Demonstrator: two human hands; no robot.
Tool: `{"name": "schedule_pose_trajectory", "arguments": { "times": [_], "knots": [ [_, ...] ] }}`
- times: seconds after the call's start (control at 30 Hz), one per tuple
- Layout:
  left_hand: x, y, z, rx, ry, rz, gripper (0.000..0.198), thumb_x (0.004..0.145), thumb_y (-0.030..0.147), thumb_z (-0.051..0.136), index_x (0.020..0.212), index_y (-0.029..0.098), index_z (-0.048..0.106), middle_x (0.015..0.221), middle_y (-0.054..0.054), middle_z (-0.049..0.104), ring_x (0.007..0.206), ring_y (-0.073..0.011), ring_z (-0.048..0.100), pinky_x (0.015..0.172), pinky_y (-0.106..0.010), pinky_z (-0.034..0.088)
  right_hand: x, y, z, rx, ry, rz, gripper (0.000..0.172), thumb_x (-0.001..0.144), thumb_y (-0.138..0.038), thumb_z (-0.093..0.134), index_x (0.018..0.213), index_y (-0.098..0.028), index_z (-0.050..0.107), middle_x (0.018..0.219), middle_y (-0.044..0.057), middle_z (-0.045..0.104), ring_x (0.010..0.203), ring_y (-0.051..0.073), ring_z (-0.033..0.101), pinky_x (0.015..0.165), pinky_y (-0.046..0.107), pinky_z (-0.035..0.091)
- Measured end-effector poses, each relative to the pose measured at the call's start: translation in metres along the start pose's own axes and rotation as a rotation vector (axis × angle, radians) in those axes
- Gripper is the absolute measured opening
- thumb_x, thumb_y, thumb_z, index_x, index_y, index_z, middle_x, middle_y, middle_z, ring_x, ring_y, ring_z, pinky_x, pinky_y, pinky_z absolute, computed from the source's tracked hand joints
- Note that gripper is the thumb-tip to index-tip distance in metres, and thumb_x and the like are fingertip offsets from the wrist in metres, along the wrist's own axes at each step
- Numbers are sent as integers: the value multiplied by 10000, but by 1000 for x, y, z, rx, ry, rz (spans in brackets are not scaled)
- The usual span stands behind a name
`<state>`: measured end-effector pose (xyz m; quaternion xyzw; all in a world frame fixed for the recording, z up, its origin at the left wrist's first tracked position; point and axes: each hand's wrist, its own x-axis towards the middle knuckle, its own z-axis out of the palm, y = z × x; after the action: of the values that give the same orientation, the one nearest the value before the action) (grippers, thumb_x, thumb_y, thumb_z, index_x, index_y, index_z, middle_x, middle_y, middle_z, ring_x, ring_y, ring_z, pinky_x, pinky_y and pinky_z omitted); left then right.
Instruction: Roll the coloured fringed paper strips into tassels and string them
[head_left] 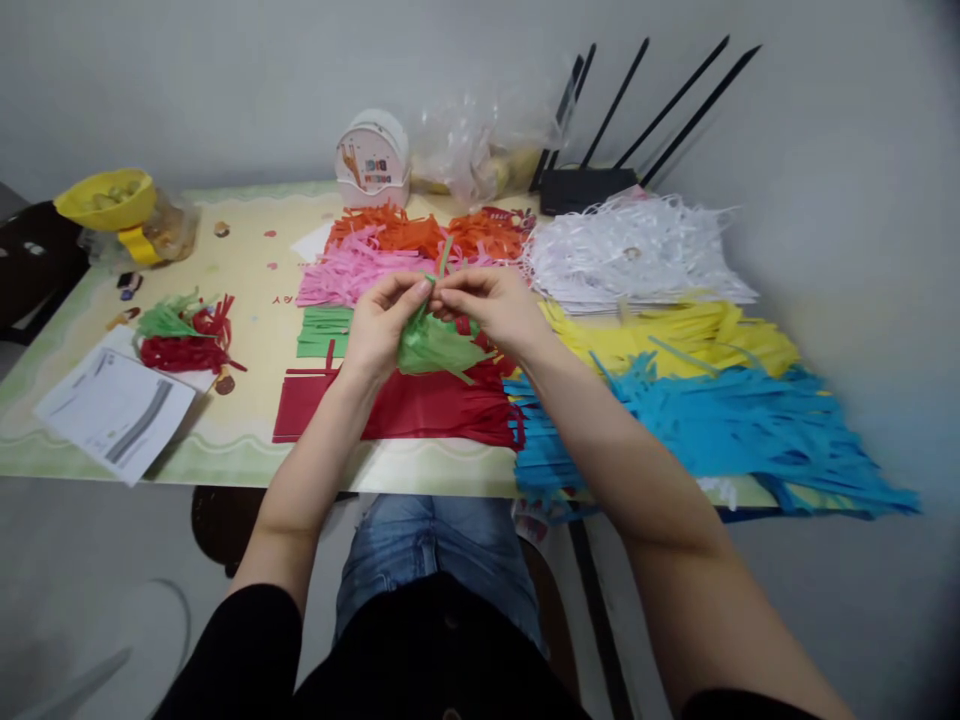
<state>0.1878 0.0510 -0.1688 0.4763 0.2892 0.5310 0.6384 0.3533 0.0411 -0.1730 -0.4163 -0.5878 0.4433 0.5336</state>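
Left hand [384, 322] and right hand [496, 308] pinch one green tassel [441, 346], one white pile [626, 252] and one blue pile [712, 420] nearby.

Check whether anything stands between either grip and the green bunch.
Nothing visible does: the left grip and right grip both pinch the green bunch near its top; the red paper lies below, not between.
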Motion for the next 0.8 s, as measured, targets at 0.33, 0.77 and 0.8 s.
{"name": "schedule_pose_trajectory", "arguments": {
  "times": [0.33, 0.77, 0.8],
  "knots": [
    [7, -8, -15, -97, 85, 15, 452, 572, 496, 1006, 786, 194, 745, 702, 15, 754, 638, -122, 712, 707, -254, 611, 5, -7, 22, -359, 162, -278, 115, 916, -338, 708, 912, -223, 711, 809, 7, 759, 735, 166, 713, 754, 310, 581],
    [3, -14, -25, 74, 189, 197, 280, 664, 409, 964, 778, 196, 824, 768, -9, 794, 716, -124, 717, 777, -247, 576, 11, 2, 25, -794, 127, -473, 196, 985, -255, 615, 1058, -213, 792, 994, 84, 738, 936, 233, 696, 871, 367, 550],
    [3, -14, -25, 84, 193, 208, 277, 675, 412, 959, 785, 195, 825, 772, -12, 795, 723, -129, 721, 784, -253, 578, 11, 2, 25, -812, 122, -488, 199, 992, -255, 604, 1062, -211, 784, 1002, 89, 731, 944, 236, 694, 874, 368, 550]
  ]
}}
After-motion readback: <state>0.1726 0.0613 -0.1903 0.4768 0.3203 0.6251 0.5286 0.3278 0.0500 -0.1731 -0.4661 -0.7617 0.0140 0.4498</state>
